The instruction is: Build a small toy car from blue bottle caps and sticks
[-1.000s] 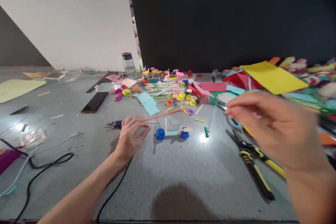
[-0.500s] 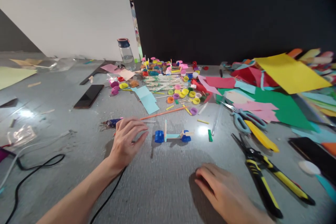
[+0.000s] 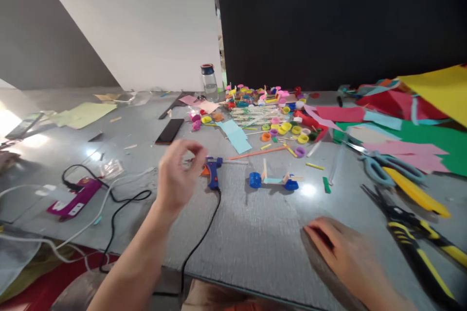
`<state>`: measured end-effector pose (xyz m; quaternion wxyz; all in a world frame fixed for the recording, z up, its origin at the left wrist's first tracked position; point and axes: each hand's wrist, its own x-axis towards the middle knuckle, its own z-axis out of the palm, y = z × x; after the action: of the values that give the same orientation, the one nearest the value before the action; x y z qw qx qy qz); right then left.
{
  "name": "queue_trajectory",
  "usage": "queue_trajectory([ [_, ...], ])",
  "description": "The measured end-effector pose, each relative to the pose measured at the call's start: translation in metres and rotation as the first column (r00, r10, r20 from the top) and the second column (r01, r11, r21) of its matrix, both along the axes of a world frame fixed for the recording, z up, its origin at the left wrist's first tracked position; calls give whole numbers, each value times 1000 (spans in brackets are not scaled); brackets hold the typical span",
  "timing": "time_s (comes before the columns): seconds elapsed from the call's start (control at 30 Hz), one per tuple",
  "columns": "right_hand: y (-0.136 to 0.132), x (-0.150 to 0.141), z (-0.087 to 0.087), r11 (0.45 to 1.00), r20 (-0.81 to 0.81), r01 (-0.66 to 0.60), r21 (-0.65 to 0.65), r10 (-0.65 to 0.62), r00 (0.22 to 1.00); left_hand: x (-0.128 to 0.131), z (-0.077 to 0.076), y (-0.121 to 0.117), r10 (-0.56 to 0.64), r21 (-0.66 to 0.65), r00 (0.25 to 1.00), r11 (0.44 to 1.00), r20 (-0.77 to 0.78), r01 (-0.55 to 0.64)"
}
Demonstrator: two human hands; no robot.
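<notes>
My left hand (image 3: 178, 175) is raised above the table, fingers loosely curved, the thumb apart and nothing visible between them. Just right of it lies a blue glue gun (image 3: 213, 170) with a black cord and a clear glue stick at its back. My right hand (image 3: 346, 255) rests on the table at the lower right, loosely curled, a gap showing between thumb and forefinger and no object visible in it. Between the hands stands a small craft model (image 3: 274, 181) with blue bottle-cap wheels, a light blue strip and wooden sticks. Neither hand touches it.
Pliers (image 3: 404, 223), scissors (image 3: 379, 163) and a yellow cutter (image 3: 416, 192) lie right. Coloured caps (image 3: 286, 127), sticks and paper spread across the back near a bottle (image 3: 209, 85). A phone (image 3: 170, 131) lies left of centre; a purple power strip (image 3: 76, 201) with cables sits left.
The view has swung left, bringing the power strip and front table edge into sight. My left hand has lifted away leftward from the glue gun, uncovering it. My right hand stays on the table.
</notes>
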<state>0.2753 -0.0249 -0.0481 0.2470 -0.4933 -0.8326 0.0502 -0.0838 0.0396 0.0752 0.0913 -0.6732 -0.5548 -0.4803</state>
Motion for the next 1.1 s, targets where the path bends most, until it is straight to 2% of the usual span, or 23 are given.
queue_trajectory([
  [0.03,0,0,-1,1000,4,3,-1,-3,1000,0,1,-8,-16,-162,994,987,-112,-2],
  [0.07,-1,1,-2,1000,6,6,2,-6,1000,1,-2,-15,-36,-309,975,950,-221,-35],
  [0.13,0,1,-3,1000,12,11,14,-11,1000,7,-14,-27,-10,-488,918,849,-396,-202],
  [0.2,1,1,-3,999,12,7,38,-7,1000,15,-31,-32,39,-560,864,746,-502,-359],
  [0.27,2,1,-3,997,2,-6,71,5,1000,21,-46,-30,56,-606,839,666,-542,-436],
  [0.37,3,1,-2,993,-24,-28,110,31,999,23,-56,-22,42,-657,847,611,-530,-441],
  [0.47,3,1,-2,994,-37,-35,101,39,999,19,-54,-15,34,-701,866,571,-499,-426],
  [0.7,5,9,-17,997,-15,18,74,-17,1000,16,-52,-3,49,-739,898,549,-438,-390],
  [0.87,5,18,-31,999,-13,36,11,-35,999,13,-48,-11,105,-722,897,557,-430,-412],
  [0.97,5,19,-33,999,-26,39,-7,-40,999,0,-31,-20,204,-644,878,611,-433,-460],
  [1.03,4,19,-34,999,-44,52,3,-51,998,-15,-11,-24,306,-520,850,685,-430,-510],
  [1.1,3,19,-36,997,-72,81,21,-79,994,-32,13,-25,403,-402,804,712,-436,-575],
])
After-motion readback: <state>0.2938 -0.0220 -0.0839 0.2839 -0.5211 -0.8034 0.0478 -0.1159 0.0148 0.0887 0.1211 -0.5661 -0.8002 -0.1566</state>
